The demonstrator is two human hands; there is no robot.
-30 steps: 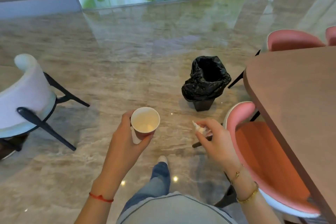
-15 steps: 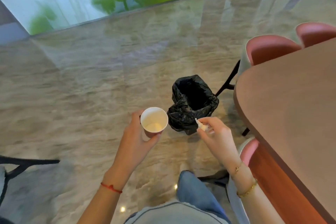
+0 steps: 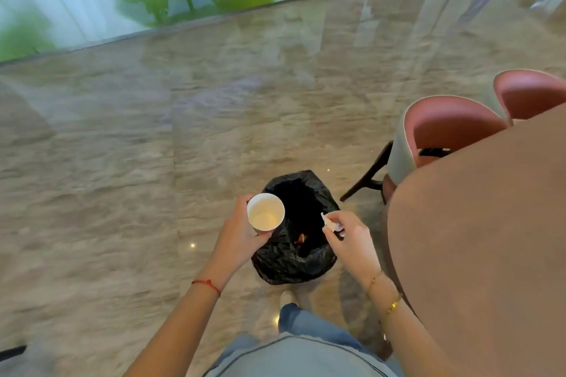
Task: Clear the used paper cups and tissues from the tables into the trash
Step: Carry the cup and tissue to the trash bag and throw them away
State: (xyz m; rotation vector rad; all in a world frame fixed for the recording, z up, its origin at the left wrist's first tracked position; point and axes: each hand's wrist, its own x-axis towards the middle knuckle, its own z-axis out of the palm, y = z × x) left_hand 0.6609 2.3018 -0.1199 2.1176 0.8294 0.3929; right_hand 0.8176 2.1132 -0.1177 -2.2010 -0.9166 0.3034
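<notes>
Glossy marble floor; left hand (image 3: 237, 234) grips round paper cup (image 3: 265, 212), right hand (image 3: 349, 234) pinches crumpled tissue (image 3: 328, 221).

No readable text, labels, brands, numbers or signs anywhere in view.

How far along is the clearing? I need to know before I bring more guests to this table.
Done: the visible table top is bare, and something orange already lies in the trash bin. In hand: the left hand holds a paper cup and the right hand pinches a tissue, both over the open bin. Left: dropping both in. Other tables are out of view.
</notes>
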